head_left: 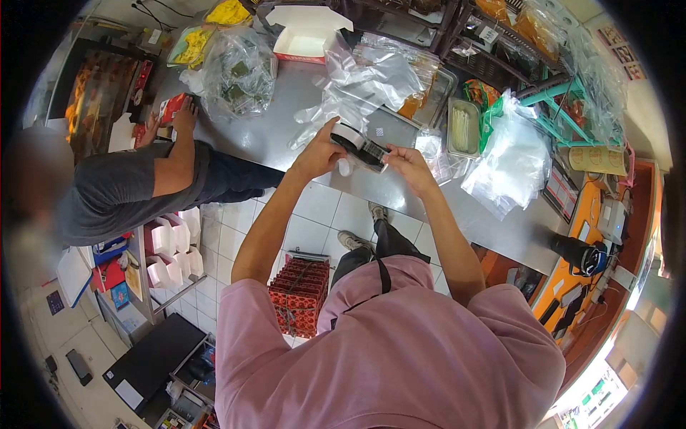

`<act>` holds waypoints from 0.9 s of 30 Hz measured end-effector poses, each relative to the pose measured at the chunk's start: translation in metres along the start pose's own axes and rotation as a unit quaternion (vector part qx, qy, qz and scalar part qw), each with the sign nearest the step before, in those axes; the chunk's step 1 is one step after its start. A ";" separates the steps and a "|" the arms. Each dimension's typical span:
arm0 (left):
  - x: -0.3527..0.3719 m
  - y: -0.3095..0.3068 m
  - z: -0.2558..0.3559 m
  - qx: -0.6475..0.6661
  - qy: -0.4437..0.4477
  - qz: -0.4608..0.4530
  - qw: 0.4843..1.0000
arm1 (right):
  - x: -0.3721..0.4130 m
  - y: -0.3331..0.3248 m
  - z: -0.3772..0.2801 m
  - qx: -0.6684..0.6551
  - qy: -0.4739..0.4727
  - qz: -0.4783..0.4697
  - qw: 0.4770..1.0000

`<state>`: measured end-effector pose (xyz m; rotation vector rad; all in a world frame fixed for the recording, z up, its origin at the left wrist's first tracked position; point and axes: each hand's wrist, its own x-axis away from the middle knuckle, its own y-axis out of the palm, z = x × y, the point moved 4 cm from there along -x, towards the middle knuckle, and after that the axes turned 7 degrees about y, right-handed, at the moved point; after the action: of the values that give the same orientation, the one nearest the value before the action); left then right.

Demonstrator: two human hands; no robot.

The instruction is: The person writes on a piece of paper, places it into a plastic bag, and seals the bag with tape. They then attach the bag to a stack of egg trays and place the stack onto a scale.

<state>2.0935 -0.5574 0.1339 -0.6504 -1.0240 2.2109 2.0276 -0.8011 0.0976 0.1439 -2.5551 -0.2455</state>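
Observation:
My left hand [319,155] is closed around a sticker roll [348,136] with a white inner ring and a dark outer side, held above the front of the steel counter. A dark strip [373,153] with pale marks runs from it toward the right. At that strip's end, the fingers of my right hand [409,167] pinch it. Just behind the roll, clear plastic gloves [332,100] lie loosely spread on the counter [286,121]. A small printed square [379,131] rests beside them.
To the left, a co-worker [136,182] handles a red box [171,109]. An open white carton [307,36] and a plastic bag [239,75] stand behind. A tray [464,126] and clear bags [511,154] lie right. Bundled red boxes [299,294] sit on the floor.

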 end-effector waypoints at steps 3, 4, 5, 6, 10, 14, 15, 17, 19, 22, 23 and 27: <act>0.007 0.002 -0.002 0.019 -0.011 0.000 1.000 | 0.003 -0.008 0.002 -0.021 -0.009 -0.039 0.999; 0.008 0.002 -0.002 0.020 -0.011 -0.001 1.000 | 0.005 -0.008 0.003 -0.017 -0.013 -0.045 0.999; 0.008 0.001 -0.001 0.017 -0.009 0.007 1.000 | 0.007 -0.009 0.004 -0.011 -0.018 -0.052 0.998; 0.009 0.001 0.000 0.014 -0.007 0.015 1.000 | 0.010 -0.009 0.006 -0.006 -0.022 -0.058 0.998; 0.011 0.003 0.001 0.010 -0.002 0.035 0.999 | 0.003 -0.019 0.013 0.015 -0.033 -0.063 0.997; 0.013 0.004 0.001 0.012 0.000 0.040 0.999 | 0.004 -0.022 0.015 0.050 -0.034 -0.063 0.996; 0.013 0.004 0.002 0.013 -0.002 0.044 0.999 | 0.002 -0.024 0.018 0.055 -0.039 -0.065 0.996; 0.013 0.004 0.003 0.008 0.000 0.050 0.999 | -0.004 -0.027 0.029 0.065 -0.040 -0.052 0.996; 0.013 0.005 0.003 -0.006 0.007 0.054 0.999 | -0.005 -0.029 0.035 0.068 -0.046 -0.042 0.996; 0.014 0.006 0.002 0.023 -0.005 0.057 0.998 | -0.007 -0.027 0.038 0.069 -0.058 -0.028 0.996; 0.014 0.006 0.003 0.022 -0.007 0.059 0.998 | -0.006 -0.027 0.039 0.072 -0.058 -0.022 0.996; 0.013 0.005 0.004 0.016 -0.011 0.062 0.998 | -0.009 -0.025 0.039 0.091 -0.070 -0.002 0.993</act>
<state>2.0801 -0.5530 0.1304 -0.6933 -0.9799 2.3406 2.0151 -0.8188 0.0562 0.2089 -2.7141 -0.0234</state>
